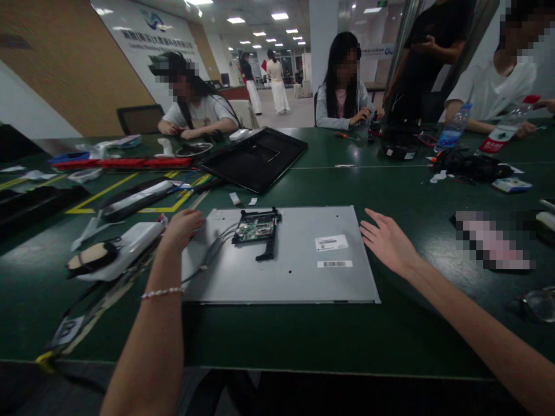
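Note:
A grey metal display panel [299, 271] lies flat on the green table [303, 335] in front of me. A green circuit board in a black frame [256, 229] sits on its upper middle, with grey cables [212, 249] running off to the left. My left hand [181, 226] rests at the panel's left edge with fingers curled; whether it grips the edge is hidden. My right hand [388, 241] hovers at the panel's right edge, fingers stretched out and apart, holding nothing. Two white barcode labels [332, 242] are stuck on the panel.
A black monitor housing [255, 157] lies behind the panel. White plastic parts [130, 245] and a red bar [121, 163] lie at left. Several people sit or stand at the far side, with water bottles [453, 130], tools and black cables [468, 164] at right.

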### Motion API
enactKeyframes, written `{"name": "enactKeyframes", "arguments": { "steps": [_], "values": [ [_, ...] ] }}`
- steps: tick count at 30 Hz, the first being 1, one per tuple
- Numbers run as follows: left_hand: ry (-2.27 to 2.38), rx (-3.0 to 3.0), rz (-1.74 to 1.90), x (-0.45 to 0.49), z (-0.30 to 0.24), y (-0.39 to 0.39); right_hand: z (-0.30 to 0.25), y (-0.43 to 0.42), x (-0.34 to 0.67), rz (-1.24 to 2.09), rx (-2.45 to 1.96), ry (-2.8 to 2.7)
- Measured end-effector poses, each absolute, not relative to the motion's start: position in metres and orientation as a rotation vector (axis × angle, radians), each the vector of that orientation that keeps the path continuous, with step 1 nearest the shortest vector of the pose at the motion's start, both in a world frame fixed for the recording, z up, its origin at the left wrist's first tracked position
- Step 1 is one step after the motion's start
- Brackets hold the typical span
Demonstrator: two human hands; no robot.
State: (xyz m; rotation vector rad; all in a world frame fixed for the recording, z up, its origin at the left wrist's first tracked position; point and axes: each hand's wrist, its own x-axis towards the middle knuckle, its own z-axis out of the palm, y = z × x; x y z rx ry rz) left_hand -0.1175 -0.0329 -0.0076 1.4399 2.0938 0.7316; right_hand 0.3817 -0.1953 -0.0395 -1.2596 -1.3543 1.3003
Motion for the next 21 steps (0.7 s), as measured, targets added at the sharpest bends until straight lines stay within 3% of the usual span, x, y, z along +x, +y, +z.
{"name": "enactKeyframes", "arguments": {
  "steps": [12, 21],
  "values": [
    [1.926, 1.252, 0.723, -0.104, 0.003, -0.038, -0.019, -0.21, 0.389, 1.343, -1.282, -0.968],
    [2.061, 1.527, 0.465, -0.057, 0.029, -0.064, 0.007, -0.221, 0.411, 1.083, -1.572, -1.334]
  ]
}}
